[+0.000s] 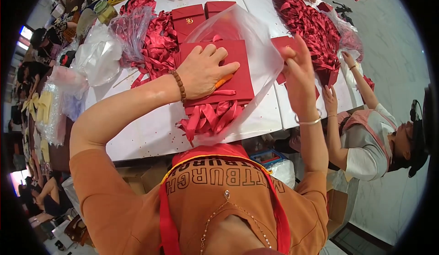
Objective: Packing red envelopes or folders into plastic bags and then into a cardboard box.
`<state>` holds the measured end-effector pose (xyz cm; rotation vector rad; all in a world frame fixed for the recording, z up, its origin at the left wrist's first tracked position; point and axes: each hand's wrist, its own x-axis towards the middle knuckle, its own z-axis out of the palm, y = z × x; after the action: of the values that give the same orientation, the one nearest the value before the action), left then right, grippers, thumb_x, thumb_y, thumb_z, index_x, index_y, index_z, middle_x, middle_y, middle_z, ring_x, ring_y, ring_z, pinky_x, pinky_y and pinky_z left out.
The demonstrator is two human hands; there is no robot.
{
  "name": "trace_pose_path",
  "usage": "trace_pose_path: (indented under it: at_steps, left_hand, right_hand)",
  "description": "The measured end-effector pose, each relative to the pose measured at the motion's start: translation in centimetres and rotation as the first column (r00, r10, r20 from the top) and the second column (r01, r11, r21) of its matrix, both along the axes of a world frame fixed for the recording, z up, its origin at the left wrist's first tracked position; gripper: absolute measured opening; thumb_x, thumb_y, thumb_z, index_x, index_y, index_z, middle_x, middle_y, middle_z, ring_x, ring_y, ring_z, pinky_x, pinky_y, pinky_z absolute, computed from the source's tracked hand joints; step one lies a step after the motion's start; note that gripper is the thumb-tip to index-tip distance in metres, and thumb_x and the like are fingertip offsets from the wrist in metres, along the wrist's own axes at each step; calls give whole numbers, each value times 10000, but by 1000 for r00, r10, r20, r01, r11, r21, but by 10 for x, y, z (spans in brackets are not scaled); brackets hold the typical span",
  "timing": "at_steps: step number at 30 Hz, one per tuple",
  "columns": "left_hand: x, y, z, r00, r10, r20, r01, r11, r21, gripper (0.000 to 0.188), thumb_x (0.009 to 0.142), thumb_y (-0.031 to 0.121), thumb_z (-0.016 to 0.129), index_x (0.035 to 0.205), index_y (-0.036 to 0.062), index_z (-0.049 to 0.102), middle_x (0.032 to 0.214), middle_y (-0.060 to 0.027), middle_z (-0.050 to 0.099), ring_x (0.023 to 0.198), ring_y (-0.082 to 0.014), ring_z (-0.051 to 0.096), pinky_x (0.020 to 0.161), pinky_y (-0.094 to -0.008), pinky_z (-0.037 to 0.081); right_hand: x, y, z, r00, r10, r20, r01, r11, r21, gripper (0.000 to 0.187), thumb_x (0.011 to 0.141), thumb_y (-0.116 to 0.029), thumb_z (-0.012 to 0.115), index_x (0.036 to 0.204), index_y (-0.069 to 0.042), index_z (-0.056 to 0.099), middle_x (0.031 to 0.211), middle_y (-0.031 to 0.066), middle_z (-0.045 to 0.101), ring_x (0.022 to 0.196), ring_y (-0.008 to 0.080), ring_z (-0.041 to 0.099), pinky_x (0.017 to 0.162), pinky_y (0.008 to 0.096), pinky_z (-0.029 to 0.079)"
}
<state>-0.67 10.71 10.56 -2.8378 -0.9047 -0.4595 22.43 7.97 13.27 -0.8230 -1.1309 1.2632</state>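
Note:
A stack of flat red gift bags [247,69] lies in front of me, its red ribbon handles [210,120] spilling toward my body. My left hand [208,74] presses on top of the stack with curled fingers, closed around a slim orange tool [223,80]; its kind is mostly hidden. A clear plastic bag [263,78] surrounds the stack's right side and far end. With thumb and fingers together, my right hand [297,62] pinches its right edge and holds it raised. The fingertips are slightly smeared by motion.
More red bags [187,19] stand beyond the stack. Heaps of red ribbon [160,44] lie left and right on the white table [146,138]. Crumpled clear plastic [98,56] and a lidded jar [105,11] sit left. A co-worker's hand [330,100] rests at the right edge.

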Motion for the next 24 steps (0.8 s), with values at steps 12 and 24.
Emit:
trace_pose_path:
  at_steps: [12, 24]
  left_hand:
    - [2, 0, 0, 999, 2, -35, -2, 1000, -7, 302, 790, 237, 534, 1082, 162, 523, 942, -69, 444, 811, -215, 428, 658, -329, 328]
    - [-30, 20, -8, 435, 426, 793, 629, 486, -606, 174, 830, 104, 451, 871, 27, 601, 861, -50, 573, 816, -136, 530, 752, -252, 408]
  right_hand:
    - [-31, -1, -32, 750, 24, 661, -188, 966, 178, 367, 923, -251, 365, 1083, 29, 539, 1268, 165, 408, 1244, 284, 280, 1025, 390, 172]
    - [-64, 24, -22, 850, 361, 384, -379, 925, -31, 366, 943, -226, 336, 715, 21, 481, 825, 95, 566, 816, 157, 539, 775, 277, 421]
